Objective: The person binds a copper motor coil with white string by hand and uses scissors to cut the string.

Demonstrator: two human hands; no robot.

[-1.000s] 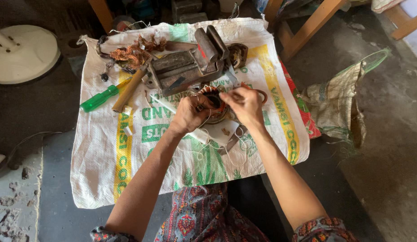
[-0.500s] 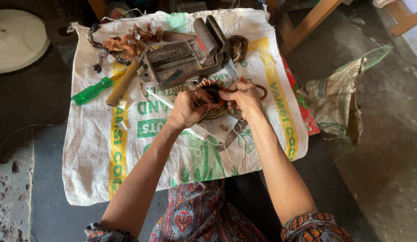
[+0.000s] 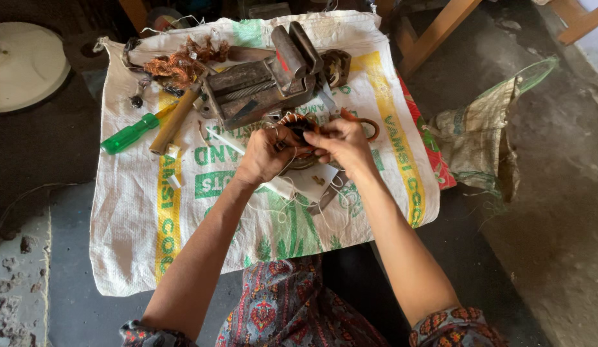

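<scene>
Since a second ago we see little change: the left hand (image 3: 268, 154) and right hand (image 3: 340, 142) remain pinched on the copper-wound motor coil (image 3: 297, 125), so the work goes on. It sits above the woven sack (image 3: 138, 212), near the vise (image 3: 260, 80) (round, its axis unclear).

Dark floor (image 3: 54, 154), white woven sack (image 3: 138, 218) spread on it, white round disc (image 3: 22, 64) beside
</scene>
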